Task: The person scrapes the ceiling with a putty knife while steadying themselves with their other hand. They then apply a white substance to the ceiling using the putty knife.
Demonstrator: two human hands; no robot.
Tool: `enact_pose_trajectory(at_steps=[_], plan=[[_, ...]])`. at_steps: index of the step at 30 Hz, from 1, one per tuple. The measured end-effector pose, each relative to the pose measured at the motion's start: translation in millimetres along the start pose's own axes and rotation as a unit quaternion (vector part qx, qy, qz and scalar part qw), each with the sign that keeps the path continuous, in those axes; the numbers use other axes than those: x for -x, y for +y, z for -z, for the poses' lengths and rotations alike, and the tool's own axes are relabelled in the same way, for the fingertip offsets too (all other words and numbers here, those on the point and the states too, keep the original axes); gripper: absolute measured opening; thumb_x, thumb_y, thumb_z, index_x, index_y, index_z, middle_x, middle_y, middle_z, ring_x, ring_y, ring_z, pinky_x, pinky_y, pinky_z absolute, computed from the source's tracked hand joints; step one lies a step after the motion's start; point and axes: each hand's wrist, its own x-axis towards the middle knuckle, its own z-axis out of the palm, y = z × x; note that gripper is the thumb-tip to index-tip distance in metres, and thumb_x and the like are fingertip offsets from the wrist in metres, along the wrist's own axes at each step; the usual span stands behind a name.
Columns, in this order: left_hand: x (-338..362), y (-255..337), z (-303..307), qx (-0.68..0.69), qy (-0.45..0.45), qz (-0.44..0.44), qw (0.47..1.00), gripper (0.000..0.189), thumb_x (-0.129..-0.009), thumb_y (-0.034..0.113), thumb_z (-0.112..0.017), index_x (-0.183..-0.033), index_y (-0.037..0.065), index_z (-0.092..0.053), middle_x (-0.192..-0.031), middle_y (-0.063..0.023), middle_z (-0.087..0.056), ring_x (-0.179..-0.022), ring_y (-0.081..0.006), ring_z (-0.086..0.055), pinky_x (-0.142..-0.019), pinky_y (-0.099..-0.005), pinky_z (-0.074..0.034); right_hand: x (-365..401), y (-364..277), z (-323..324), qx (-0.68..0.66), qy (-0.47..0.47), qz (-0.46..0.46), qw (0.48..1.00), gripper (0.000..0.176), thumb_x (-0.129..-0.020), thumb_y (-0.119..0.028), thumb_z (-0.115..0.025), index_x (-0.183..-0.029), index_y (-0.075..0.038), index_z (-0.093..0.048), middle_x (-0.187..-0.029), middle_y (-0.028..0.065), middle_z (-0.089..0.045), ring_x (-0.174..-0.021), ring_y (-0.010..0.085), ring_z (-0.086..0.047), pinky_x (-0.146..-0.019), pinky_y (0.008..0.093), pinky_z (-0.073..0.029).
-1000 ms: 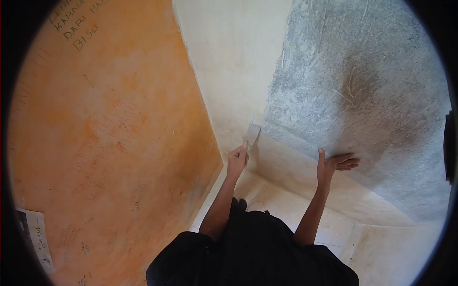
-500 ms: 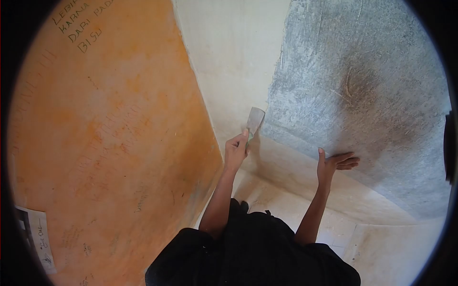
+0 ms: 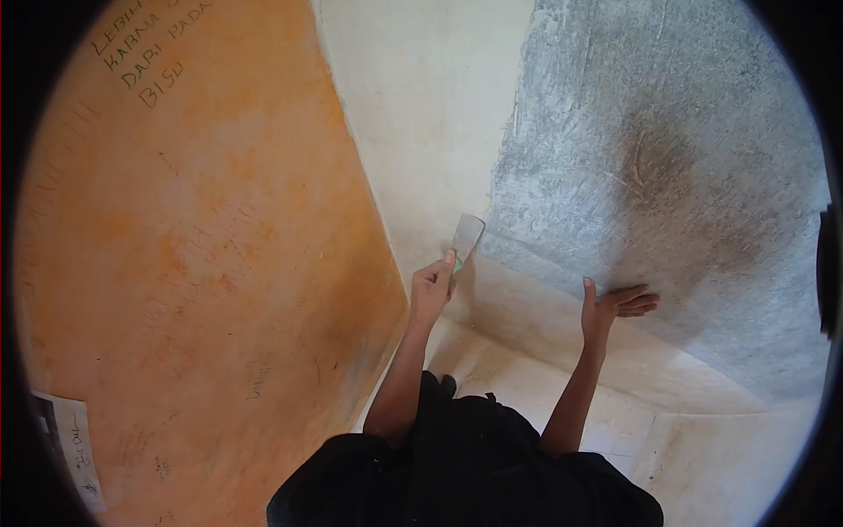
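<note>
My left hand [image 3: 432, 288] is closed round the green handle of a putty knife [image 3: 469, 232]. The flat metal blade points up, its tip at the lower left corner of a rough grey patch [image 3: 588, 167] on the pale wall. My right hand [image 3: 615, 304] lies on the lower border of that grey patch, thumb raised and fingers stretched to the right. Nothing shows in its grasp.
To the left stands an orange wall [image 3: 219, 263] with handwriting on it and a paper sheet [image 3: 79, 448] at its lower edge. A pale wall strip [image 3: 413, 105] runs between orange and grey. White floor tiles [image 3: 615, 439] show beneath my arms.
My left hand and the putty knife have shifted slightly down along the wall. The right hand stays at nearly the same spot. The view has tilted a little.
</note>
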Motion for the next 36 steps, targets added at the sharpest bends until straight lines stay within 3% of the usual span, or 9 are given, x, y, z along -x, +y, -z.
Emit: enact_pose_trajectory(at_steps=[5,7,17,35,36], plan=[[-1,-19,5,0.006,-0.016,0.002,1.0,0.048,-0.097,0.043,-0.056,-0.069,0.005,-0.064,-0.051,0.0047,-0.042,-0.044,-0.0037,-0.036,-0.042,-0.0236,-0.025,-1,-2,0,0.008,-0.018,-0.017,1.0,0.126,-0.082,-0.059,-0.066,-0.145,-0.001,0.026,-0.146,0.032,0.035,-0.136,0.0495,0.032,-0.108,0.0633,0.014],[-2,-3,4,0.002,-0.017,-0.003,1.0,0.048,-0.097,0.043,-0.056,-0.069,0.005,-0.064,-0.051,0.0048,-0.042,-0.044,-0.0037,-0.036,-0.042,-0.0235,-0.025,0,-1,-3,0.016,0.018,0.017,1.0,0.126,-0.082,-0.059,-0.066,-0.146,-0.002,0.026,-0.146,0.0313,0.035,-0.136,0.0496,0.032,-0.108,0.0631,0.014],[1,6,8,0.004,-0.02,-0.021,1.0,0.049,-0.097,0.043,-0.057,-0.065,0.006,-0.06,-0.051,0.0041,-0.044,-0.045,-0.0035,-0.038,-0.042,-0.023,-0.026,1,-5,-6,0.025,0.028,0.012,0.999,0.125,-0.082,-0.057,-0.068,-0.146,-0.003,0.025,-0.148,0.0304,0.034,-0.137,0.0491,0.031,-0.108,0.0631,0.014],[-4,6,8,0.013,-0.027,0.025,0.999,0.047,-0.096,0.042,-0.059,-0.068,0.004,-0.062,-0.052,0.0039,-0.044,-0.046,-0.004,-0.039,-0.042,-0.0226,-0.029,0,10,-9,-0.01,0.018,0.0,1.0,0.113,-0.088,-0.061,-0.055,-0.148,-0.004,0.022,-0.149,0.029,0.033,-0.138,0.0478,0.03,-0.107,0.0634,0.016],[-9,17,3,0.015,-0.026,0.022,0.999,0.047,-0.096,0.042,-0.059,-0.068,0.004,-0.062,-0.052,0.0039,-0.044,-0.046,-0.004,-0.039,-0.042,-0.0226,-0.029,-2,10,-10,-0.004,0.033,0.012,0.999,0.113,-0.088,-0.06,-0.057,-0.149,-0.005,0.021,-0.15,0.0281,0.032,-0.138,0.0479,0.029,-0.108,0.0648,0.013]])
